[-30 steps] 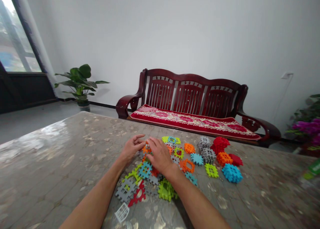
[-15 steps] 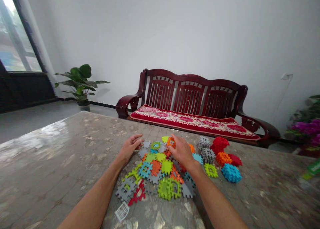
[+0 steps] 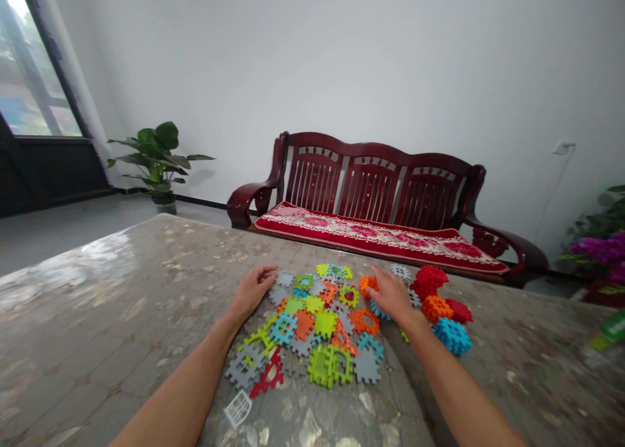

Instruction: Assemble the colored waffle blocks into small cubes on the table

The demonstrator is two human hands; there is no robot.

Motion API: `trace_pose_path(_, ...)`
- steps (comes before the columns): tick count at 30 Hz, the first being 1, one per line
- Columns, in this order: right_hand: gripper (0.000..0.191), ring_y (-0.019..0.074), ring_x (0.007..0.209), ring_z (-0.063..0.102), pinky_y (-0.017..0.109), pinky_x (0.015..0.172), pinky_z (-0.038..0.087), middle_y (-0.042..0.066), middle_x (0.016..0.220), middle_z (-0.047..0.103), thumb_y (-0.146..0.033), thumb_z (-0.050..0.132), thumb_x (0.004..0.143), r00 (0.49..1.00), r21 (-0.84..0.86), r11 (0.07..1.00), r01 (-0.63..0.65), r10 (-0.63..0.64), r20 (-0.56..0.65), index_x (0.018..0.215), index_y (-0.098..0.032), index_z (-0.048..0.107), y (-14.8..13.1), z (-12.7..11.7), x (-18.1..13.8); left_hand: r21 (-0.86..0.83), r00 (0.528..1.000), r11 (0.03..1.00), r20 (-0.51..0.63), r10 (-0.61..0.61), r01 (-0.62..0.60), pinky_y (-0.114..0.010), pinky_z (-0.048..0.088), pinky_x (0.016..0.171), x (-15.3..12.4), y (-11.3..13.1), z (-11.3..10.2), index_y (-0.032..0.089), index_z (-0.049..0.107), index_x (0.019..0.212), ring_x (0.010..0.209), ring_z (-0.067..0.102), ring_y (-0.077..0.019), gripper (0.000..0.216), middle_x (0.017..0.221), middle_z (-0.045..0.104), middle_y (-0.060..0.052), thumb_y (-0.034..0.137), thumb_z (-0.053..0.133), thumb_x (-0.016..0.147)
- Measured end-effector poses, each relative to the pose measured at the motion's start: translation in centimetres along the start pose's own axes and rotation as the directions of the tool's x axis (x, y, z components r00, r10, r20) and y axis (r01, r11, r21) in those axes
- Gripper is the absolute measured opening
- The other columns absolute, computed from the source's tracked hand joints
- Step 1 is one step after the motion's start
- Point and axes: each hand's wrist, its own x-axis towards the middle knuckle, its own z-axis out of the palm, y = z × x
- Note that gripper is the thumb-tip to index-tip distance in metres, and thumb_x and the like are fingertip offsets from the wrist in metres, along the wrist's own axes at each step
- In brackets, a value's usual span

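Now that my half-open right hand [image 3: 391,297] has reached the orange stack [image 3: 366,284], grip unclear, one more looks sorted, left hand [image 3: 254,292] loosely curled, empty.

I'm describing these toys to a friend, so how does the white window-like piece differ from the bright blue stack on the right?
The white window-like piece is flat; the bright blue stack is thicker and layered. The white piece has a smooth outline, the blue stack knobbly edges. The white piece lies left of centre, nearer the wearer; the blue stack lies farther right. Both rest on the table.
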Motion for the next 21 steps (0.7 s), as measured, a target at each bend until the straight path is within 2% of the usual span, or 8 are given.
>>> trace_pose_path(5,0.047,0.0261,0.116,0.06,0.039,0.102,0.042,0.012,0.127,0.067,-0.023,0.052,0.087,0.987,0.15,0.988,0.033,-0.008,-0.162,0.133,-0.018,0.059,-0.1,0.4,-1.0,0.012,0.999,1.0,0.038,0.013,-0.014,-0.032,0.052,0.074,-0.1,0.1,-0.1,0.015,0.07,0.105,0.075,0.066,-0.0198,0.049,0.084,0.074,-0.005,0.049,0.065,0.07)
trace_pose_path(9,0.037,0.0228,0.113,0.061,0.038,0.102,0.044,0.007,0.122,0.069,-0.023,0.048,0.089,0.959,0.343,0.932,0.114,-0.013,-0.283,0.122,-0.022,0.065,-1.6,1.2,-4.0,0.032,0.998,0.999,0.058,0.011,-0.013,-0.033,0.052,0.075,-0.3,0.5,-0.1,0.015,0.07,0.103,0.077,0.067,-0.0206,0.047,0.085,0.075,-0.005,0.048,0.063,0.07)
trace_pose_path(12,0.035,0.0219,0.11,0.063,0.037,0.1,0.045,0.006,0.118,0.071,-0.021,0.048,0.089,0.962,0.405,0.901,0.158,-0.047,-0.27,0.119,-0.023,0.067,-3.2,2.1,-6.9,0.04,0.997,0.999,0.069,0.018,-0.021,-0.034,0.052,0.077,-0.5,1.2,-0.1,0.016,0.072,0.098,0.078,0.067,-0.0215,0.044,0.085,0.075,-0.004,0.048,0.063,0.069)
trace_pose_path(15,0.033,0.0224,0.111,0.062,0.036,0.099,0.045,0.007,0.119,0.07,-0.021,0.05,0.089,0.967,0.399,0.906,0.14,-0.039,-0.252,0.118,-0.023,0.067,-4.3,2.8,-9.3,0.053,0.996,0.998,0.079,0.027,-0.032,-0.035,0.052,0.079,-0.8,1.8,-0.2,0.017,0.073,0.094,0.078,0.068,-0.0224,0.043,0.083,0.076,-0.003,0.05,0.065,0.067)
trace_pose_path(21,0.028,0.0219,0.113,0.06,0.037,0.099,0.043,0.006,0.122,0.068,-0.021,0.051,0.092,0.968,0.328,0.934,0.142,-0.062,-0.242,0.113,-0.023,0.068,-5.2,3.1,-10.7,-0.035,0.987,0.999,0.163,0.005,0.001,-0.036,0.052,0.084,-1.5,2.7,-0.4,0.019,0.074,0.092,0.086,0.069,-0.0245,0.049,0.089,0.077,-0.005,0.057,0.07,0.063)
